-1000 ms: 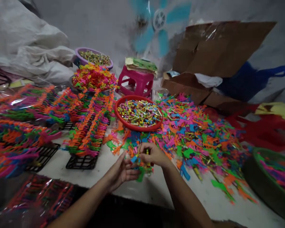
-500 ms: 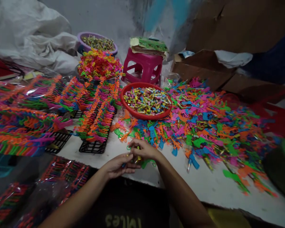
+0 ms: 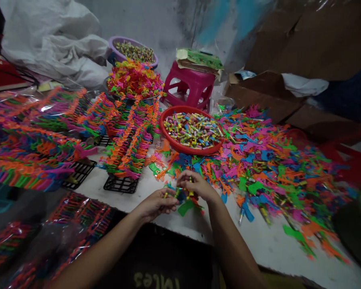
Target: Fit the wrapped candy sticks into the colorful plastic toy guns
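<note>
My left hand (image 3: 159, 205) is closed, palm turned up, on small yellow-and-clear tubes (image 3: 166, 195) near the table's front edge. My right hand (image 3: 196, 186) is beside it with curled fingers, gripping small yellow tubes (image 3: 190, 192). Between the fingertips of both hands is a small blue-and-green plastic piece, partly hidden. A flat green plastic piece (image 3: 185, 208) lies on the white table just under the right hand. Behind the hands sits a red basin (image 3: 189, 150) full of small coloured tubes.
Loose coloured plastic pieces (image 3: 258, 160) are heaped over the table's right side. Black racks (image 3: 120, 185) with rows of coloured pieces stand at left. Behind are a pink stool (image 3: 189, 82), a purple basin (image 3: 155, 65), a pile of bright pieces (image 3: 135, 80) and cardboard boxes (image 3: 255, 92).
The view has shifted a little. My hands have drawn slightly apart, the right one moving right, and the tubes and a blue-green piece show more clearly between them.
</note>
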`<state>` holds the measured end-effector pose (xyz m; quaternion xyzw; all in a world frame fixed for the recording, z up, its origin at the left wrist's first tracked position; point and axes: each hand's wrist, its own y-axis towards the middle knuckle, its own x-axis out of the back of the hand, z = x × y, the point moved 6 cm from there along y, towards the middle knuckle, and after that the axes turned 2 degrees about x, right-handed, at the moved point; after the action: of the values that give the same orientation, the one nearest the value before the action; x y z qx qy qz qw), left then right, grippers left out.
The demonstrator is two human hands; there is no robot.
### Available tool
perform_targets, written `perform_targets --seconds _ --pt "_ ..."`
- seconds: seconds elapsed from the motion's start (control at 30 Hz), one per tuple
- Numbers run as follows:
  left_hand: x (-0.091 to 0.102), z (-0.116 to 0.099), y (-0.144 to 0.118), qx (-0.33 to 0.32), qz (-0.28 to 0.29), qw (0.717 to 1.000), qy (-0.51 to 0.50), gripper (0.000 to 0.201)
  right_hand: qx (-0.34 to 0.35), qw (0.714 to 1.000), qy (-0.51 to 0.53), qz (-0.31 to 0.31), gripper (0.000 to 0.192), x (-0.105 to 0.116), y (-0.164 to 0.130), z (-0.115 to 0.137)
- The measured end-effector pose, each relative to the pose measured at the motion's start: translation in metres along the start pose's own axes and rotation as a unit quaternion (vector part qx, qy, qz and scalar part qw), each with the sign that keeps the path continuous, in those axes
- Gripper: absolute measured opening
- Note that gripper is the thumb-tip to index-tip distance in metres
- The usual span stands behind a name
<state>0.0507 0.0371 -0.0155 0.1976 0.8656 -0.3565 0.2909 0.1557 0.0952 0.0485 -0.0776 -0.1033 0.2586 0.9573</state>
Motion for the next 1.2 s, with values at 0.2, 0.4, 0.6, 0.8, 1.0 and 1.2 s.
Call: perform_targets --seconds 0.2,0.4,0.6,0.8,1.0,1.2 --pt "0.0 -0.005 -0.002 -0.026 -0.027 0.998 -0.06 0.016 0.005 1.0 -0.027 -0.004 0.006 0.003 -0.001 0.001" --pt "0.003 -0.03 -0.003 -0.122 -0.113 0.957 -0.238 0.011 0.011 0.963 0.143 -0.227 0.01 0.017 -0.011 0.002" --pt "-0.022 -0.051 -0.008 -0.209 -0.11 0.95 -0.203 0.013 0.023 0.908 0.242 -0.342 0.015 0.004 -0.015 -0.009" --pt "-0.026 -0.027 -0.014 -0.066 -0.015 0.982 -0.178 0.04 0.018 0.958 0.206 -0.2 0.013 0.005 -0.009 -0.011" --pt "-0.04 -0.008 -0.026 0.093 0.181 0.977 -0.067 0.046 0.035 0.989 0.137 0.039 0.007 -0.014 -0.007 0.006" --pt "-0.026 0.009 -0.018 0.144 0.153 0.975 0.077 0.016 0.034 0.982 0.049 0.178 0.02 -0.031 -0.012 0.017"
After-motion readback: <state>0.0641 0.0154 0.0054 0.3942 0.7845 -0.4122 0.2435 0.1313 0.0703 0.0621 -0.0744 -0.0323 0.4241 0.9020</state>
